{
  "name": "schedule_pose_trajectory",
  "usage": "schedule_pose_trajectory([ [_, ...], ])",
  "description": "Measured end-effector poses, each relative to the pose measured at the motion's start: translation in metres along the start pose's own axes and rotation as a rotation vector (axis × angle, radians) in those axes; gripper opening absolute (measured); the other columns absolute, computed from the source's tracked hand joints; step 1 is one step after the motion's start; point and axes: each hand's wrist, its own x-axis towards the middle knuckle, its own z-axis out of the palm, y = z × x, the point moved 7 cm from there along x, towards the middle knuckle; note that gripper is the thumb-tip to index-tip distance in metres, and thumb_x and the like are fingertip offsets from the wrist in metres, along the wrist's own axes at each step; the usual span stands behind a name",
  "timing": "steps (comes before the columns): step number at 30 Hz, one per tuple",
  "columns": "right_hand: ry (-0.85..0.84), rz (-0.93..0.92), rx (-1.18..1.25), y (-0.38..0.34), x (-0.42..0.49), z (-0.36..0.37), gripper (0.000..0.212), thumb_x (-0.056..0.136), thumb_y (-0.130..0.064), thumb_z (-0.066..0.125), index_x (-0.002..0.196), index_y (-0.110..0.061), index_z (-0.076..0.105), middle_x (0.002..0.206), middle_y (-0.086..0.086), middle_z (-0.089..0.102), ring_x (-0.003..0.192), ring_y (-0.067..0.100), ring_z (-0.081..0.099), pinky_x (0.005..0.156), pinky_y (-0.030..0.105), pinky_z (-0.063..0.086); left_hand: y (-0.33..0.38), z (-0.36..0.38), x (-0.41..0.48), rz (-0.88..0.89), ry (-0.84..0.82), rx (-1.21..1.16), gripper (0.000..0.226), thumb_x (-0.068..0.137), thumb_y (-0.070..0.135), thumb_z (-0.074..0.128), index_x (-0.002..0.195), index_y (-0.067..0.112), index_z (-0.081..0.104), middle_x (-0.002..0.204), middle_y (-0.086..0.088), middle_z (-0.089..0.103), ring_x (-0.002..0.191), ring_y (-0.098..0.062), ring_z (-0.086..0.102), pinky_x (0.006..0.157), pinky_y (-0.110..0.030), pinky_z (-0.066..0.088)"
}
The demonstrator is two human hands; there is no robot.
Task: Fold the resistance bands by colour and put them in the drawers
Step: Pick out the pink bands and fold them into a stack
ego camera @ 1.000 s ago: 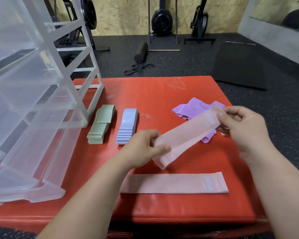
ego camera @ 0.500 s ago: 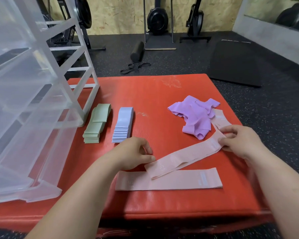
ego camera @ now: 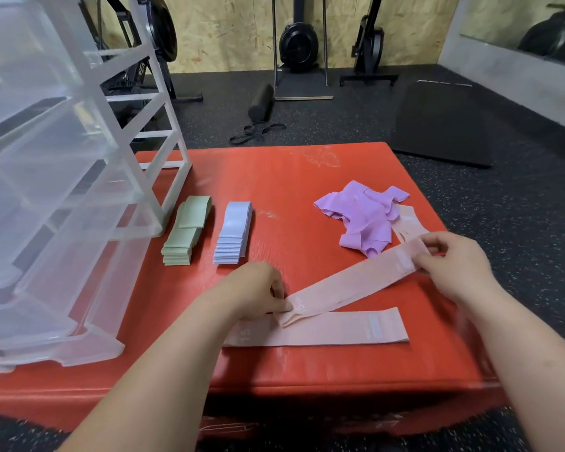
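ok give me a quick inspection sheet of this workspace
surface: red pad, scuffed near the far edge
job's things: pink band held slanting, near end over a flat pink band; green stack and blue stack folded beside the clear drawers; purple heap unfolded, third pink band beside it
clutter: nothing seen
grippers: left hand pinches the held band's near end, right hand its far end
cables: nothing seen; black straps on the floor
surroundings: black roller, black mat, gym machines by a wooden wall

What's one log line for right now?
left hand: pinches pink band | right hand: pinches pink band | flat pink band: on mat | green stack, blue stack: folded | purple pile: loose
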Motion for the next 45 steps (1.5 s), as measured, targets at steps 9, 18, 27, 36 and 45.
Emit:
schedule_pose_trajectory([
  [9, 0.117, -0.075, 0.467, -0.024, -0.029, -0.024, 0.023, 0.084, -0.006, 0.075, 0.098, -0.023, 0.079, 0.094, 0.003, 0.078, 0.085, 0.017, 0.073, 0.086, 0.040, 0.062, -0.004, -0.007, -0.019, -0.011, 0.133, -0.132, 0.023, 0.088, 0.032, 0.083, 0.085, 0.025, 0.062, 0.087, 0.008, 0.067, 0.086, -0.020, 0.064, 0.076, -0.037, 0.052],
  [18, 0.101, 0.010, 0.616, -0.010, -0.059, -0.022, 0.020, 0.091, -0.001, 0.072, 0.104, -0.016, 0.076, 0.093, 0.009, 0.071, 0.080, 0.017, 0.066, 0.076, 0.033, 0.060, -0.010, -0.024, -0.060, -0.001, 0.320, -0.181, 0.009, 0.100, 0.031, 0.071, 0.093, 0.026, 0.071, 0.087, 0.008, 0.069, 0.078, -0.013, 0.061, 0.063, -0.025, 0.042],
  [27, -0.112, 0.134, 0.535, 0.000, -0.091, -0.003, 0.009, 0.095, -0.007, 0.074, 0.101, -0.014, 0.075, 0.089, 0.006, 0.072, 0.075, 0.016, 0.064, 0.064, 0.030, 0.053, -0.045, -0.027, -0.107, -0.106, 0.533, -0.673, 0.004, 0.093, 0.021, 0.078, 0.094, 0.023, 0.074, 0.075, 0.000, 0.075, 0.067, -0.020, 0.071, 0.080, -0.050, 0.064],
  [36, -0.131, 0.134, 0.353, 0.006, -0.098, 0.003, 0.014, 0.090, -0.006, 0.080, 0.103, -0.011, 0.078, 0.087, 0.007, 0.074, 0.073, 0.019, 0.065, 0.066, 0.031, 0.055, -0.063, -0.014, -0.119, -0.197, 0.529, -0.739, 0.014, 0.088, 0.016, 0.082, 0.096, 0.026, 0.076, 0.083, -0.006, 0.076, 0.078, -0.029, 0.077, 0.080, -0.054, 0.065],
  [45, -0.121, 0.072, 0.170, 0.012, -0.091, 0.011, 0.016, 0.085, -0.004, 0.083, 0.088, -0.019, 0.079, 0.068, 0.000, 0.070, 0.060, 0.022, 0.061, 0.073, 0.044, 0.060, -0.060, -0.013, -0.112, -0.216, 0.578, -0.491, 0.013, 0.086, 0.024, 0.084, 0.093, 0.029, 0.074, 0.085, 0.008, 0.073, 0.080, -0.013, 0.071, 0.066, -0.031, 0.057],
])
